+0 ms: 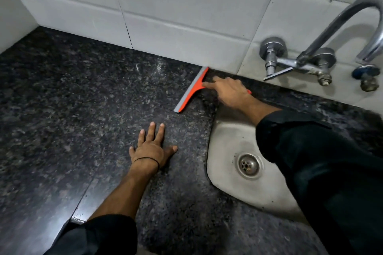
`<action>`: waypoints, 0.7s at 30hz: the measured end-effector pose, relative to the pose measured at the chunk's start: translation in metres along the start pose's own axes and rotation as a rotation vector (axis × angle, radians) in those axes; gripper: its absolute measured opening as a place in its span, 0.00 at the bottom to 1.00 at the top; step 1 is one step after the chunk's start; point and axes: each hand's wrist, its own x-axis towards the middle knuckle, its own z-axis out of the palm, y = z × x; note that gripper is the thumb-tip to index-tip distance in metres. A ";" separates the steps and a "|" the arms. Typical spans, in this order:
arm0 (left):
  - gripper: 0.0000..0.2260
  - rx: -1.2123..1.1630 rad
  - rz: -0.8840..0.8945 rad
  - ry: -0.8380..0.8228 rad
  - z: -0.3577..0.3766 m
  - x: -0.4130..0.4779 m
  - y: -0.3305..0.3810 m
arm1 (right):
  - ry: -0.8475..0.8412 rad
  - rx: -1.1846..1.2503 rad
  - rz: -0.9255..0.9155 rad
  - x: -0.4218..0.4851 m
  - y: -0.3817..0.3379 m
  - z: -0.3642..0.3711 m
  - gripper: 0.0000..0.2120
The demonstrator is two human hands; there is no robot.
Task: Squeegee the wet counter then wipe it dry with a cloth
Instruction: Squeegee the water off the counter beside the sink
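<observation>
Squeegee [191, 89] blade set flat on tabletop [72, 93], far end against the tiled wall [176, 18], beside sink [232, 151], likely to drive water into the basin. Right hand [229, 92] closed around the handle. Left hand [149, 147] empty, spread flat, bracing. No cloth visible.

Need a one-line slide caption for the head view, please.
Right hand holds orange squeegee against the dark granite counter; left hand braces flat.

Orange squeegee [193, 89] with grey rubber blade, lying on dark speckled granite desk [83, 93], blade running diagonal, far tip touching tiled wall. Handle pointing right, mostly hidden.
</observation>
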 end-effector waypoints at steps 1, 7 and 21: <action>0.39 -0.002 0.000 0.000 0.000 0.000 0.000 | -0.009 0.010 0.041 -0.015 0.011 0.004 0.32; 0.40 -0.035 0.023 0.000 0.000 0.000 -0.003 | -0.075 0.191 0.440 -0.093 0.046 0.016 0.28; 0.26 -0.294 0.144 0.158 -0.013 -0.029 -0.016 | -0.011 0.388 0.556 -0.205 -0.012 0.009 0.31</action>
